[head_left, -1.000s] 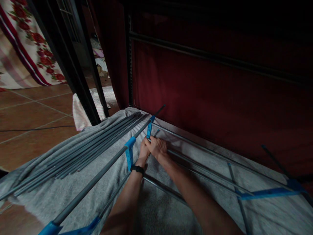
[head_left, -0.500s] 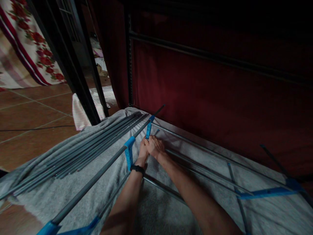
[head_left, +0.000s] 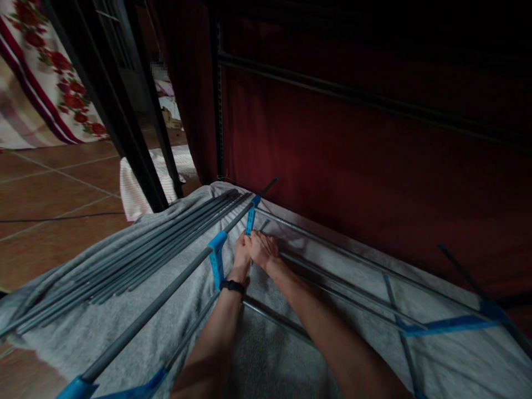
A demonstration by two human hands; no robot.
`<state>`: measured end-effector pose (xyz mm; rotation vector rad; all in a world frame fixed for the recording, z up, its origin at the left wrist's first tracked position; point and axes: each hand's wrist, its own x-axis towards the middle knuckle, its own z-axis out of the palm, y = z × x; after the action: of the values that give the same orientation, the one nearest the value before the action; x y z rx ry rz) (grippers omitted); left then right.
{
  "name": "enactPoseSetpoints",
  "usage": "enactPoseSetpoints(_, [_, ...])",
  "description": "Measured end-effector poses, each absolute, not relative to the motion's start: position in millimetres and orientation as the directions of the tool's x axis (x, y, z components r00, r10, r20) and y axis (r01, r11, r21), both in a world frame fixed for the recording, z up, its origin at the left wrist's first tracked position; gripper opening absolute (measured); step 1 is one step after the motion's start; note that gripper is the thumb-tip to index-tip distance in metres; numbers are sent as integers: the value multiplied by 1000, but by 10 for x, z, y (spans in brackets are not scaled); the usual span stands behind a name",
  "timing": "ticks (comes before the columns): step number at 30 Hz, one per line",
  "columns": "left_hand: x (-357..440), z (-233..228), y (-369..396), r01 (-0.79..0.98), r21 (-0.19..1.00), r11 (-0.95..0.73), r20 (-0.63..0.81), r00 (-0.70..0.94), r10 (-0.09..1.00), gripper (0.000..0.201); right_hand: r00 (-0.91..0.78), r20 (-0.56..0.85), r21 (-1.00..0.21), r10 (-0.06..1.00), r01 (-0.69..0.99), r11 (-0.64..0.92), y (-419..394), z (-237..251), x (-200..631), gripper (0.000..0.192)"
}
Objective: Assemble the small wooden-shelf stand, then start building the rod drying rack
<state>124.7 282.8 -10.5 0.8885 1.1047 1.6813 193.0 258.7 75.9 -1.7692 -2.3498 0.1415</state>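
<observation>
My left hand [head_left: 241, 254], with a black band on its wrist, is closed at the lower end of a blue plastic connector [head_left: 250, 220]. Pressed against it, my right hand [head_left: 263, 247] is closed at the same spot, and its fingers partly hide the joint. A thin tube end [head_left: 264, 225] shows just beyond the knuckles. The connector's top sits around a long grey tube [head_left: 153, 307] of a rack frame. Nearer, a second blue connector [head_left: 217, 260] is on the same tube, beside my left wrist. Crosswise metal tubes [head_left: 332, 274] run rightward from behind my hands.
Several loose grey tubes [head_left: 162, 252] lie on the grey blanket [head_left: 120, 338] at left. A blue corner bracket [head_left: 453, 326] is at right, another [head_left: 78, 388] at lower left. A dark metal frame [head_left: 219, 111] and red cloth [head_left: 332, 149] stand behind; dark posts [head_left: 108, 100] rise left.
The whole view has shifted very slightly. Both hands stay closed at the same connector, with hardly any visible movement of the frame.
</observation>
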Motion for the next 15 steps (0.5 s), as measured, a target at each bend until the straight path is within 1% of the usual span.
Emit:
enactPoseSetpoints(5, [1255,-104,2833,-485,853,-194,46,-300,953,14,-276,96,-198,956,936,290,2576,772,1926,36])
enactPoseSetpoints(11, [1258,-49,2820,-581,793,-182,13,-284,959,24,-291,89,-177,953,936,303,2576,809,1928,35])
enactPoseSetpoints(15, [1261,-59,2820,-625,759,-182,-3,-284,959,25,-301,71,-177,951,934,309,2593,825,1932,36])
